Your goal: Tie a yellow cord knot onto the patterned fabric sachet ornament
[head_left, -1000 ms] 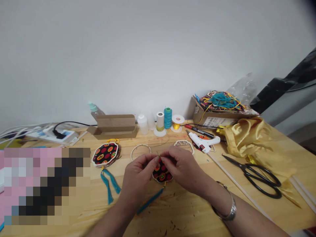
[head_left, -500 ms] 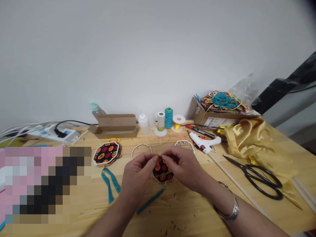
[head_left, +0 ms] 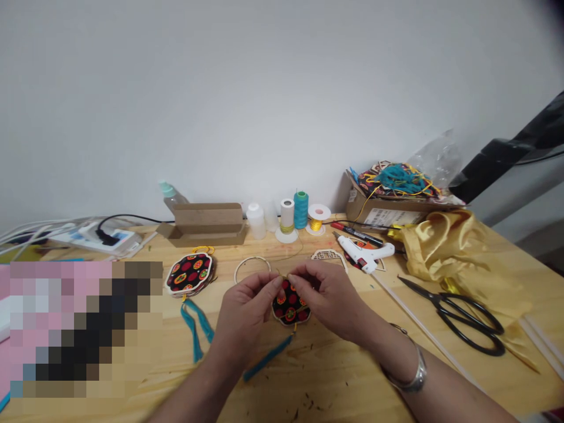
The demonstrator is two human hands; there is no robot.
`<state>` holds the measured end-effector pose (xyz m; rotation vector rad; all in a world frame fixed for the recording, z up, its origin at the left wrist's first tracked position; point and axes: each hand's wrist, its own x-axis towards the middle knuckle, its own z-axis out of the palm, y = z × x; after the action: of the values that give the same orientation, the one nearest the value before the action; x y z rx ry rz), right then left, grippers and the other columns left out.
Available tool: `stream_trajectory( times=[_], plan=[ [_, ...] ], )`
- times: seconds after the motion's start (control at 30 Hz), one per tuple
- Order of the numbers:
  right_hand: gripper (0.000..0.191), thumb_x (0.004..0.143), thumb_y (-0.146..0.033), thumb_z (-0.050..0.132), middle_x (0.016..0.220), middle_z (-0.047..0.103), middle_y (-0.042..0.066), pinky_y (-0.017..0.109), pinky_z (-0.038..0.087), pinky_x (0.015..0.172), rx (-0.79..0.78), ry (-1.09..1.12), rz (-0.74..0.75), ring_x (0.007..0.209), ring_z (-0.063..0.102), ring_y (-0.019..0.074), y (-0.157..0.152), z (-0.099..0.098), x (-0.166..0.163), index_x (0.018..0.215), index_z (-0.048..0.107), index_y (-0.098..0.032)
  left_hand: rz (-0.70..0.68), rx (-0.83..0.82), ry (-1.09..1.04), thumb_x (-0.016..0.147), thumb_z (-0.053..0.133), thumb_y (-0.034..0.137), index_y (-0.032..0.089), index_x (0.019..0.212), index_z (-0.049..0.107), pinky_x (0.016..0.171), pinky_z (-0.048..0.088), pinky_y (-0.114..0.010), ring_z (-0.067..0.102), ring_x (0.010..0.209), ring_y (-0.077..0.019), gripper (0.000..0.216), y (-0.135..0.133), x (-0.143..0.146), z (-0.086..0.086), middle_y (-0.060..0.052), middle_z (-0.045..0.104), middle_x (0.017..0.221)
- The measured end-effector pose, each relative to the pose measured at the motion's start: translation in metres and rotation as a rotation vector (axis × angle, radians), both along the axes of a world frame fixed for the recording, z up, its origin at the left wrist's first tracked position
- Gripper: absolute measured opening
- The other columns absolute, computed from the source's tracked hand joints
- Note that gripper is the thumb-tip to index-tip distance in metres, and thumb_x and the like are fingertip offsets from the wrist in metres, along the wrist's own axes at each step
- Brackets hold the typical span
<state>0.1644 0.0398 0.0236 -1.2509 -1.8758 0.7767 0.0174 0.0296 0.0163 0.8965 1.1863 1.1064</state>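
A small ornament [head_left: 289, 311] of black, red-dotted patterned fabric with a pale scalloped rim lies between my hands in the middle of the table. From its lower edge a teal tassel [head_left: 268, 358] trails down to the left. At its top edge, my left hand [head_left: 247, 305] pinches a thin yellow cord [head_left: 284, 275] between thumb and forefinger. Pinched on the cord just beside it is my right hand [head_left: 335, 296], its wrist wearing a silver bangle [head_left: 416, 376]. The fingertips hide most of the cord and the ornament's top.
Left of my hands lies a similar stack of ornaments [head_left: 190, 275]. Behind are a pale ring [head_left: 238, 267], thread spools [head_left: 301, 211] and white bottles [head_left: 255, 222]. Black scissors [head_left: 440, 305], a glue gun [head_left: 368, 255], gold cloth [head_left: 458, 247] and a full cardboard box [head_left: 388, 216] occupy the right.
My hands stay nearly in place, both pinching at the ornament's top. Nothing else has visibly moved.
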Motion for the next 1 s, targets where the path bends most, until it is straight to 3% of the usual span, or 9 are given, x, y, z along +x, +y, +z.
stream_trajectory(
  times=[0.4,0.67,0.83,1.0],
  plan=[
    [0.014,0.078,-0.019,0.052,0.065,0.064,0.000,0.020,0.042,0.056,-0.114,0.129,0.011,0.060,0.055,0.0101,0.0024,-0.0027,-0.0012,0.073,0.065,-0.016,0.028,0.010,0.026,0.068,0.068,0.025,0.016,0.072,0.067,0.035,0.020,-0.013,0.030,0.039,-0.0014,0.010,-0.0006,0.0002,0.0034,0.005,0.055,0.053],
    [0.010,0.073,-0.018,0.057,0.062,0.065,0.001,0.020,0.043,0.051,-0.314,0.325,0.000,0.055,0.056,0.0098,0.0054,0.0038,-0.0030,0.070,0.065,-0.013,0.012,0.029,0.056,0.069,0.067,0.025,0.018,0.068,0.067,0.036,0.022,-0.014,0.030,0.040,-0.0025,0.007,-0.0021,-0.0009,0.0043,0.006,0.055,0.053],
    [0.012,0.072,-0.023,0.060,0.062,0.065,0.001,0.019,0.043,0.049,-0.444,0.458,0.072,0.053,0.055,0.0086,0.0062,0.0073,-0.0020,0.069,0.066,-0.013,0.002,0.048,0.103,0.070,0.066,0.026,0.018,0.067,0.066,0.037,0.022,-0.015,0.030,0.041,-0.0036,0.009,-0.0023,-0.0014,0.0049,0.006,0.054,0.052],
    [0.021,0.070,-0.033,0.063,0.056,0.060,0.000,0.020,0.041,0.045,-0.517,0.437,0.133,0.047,0.050,0.0079,0.0048,0.0045,-0.0010,0.071,0.067,-0.013,0.044,0.058,0.101,0.070,0.065,0.026,0.015,0.066,0.066,0.037,0.021,-0.016,0.028,0.041,-0.0041,0.011,-0.0006,-0.0030,0.0047,0.006,0.047,0.046]
  ],
)
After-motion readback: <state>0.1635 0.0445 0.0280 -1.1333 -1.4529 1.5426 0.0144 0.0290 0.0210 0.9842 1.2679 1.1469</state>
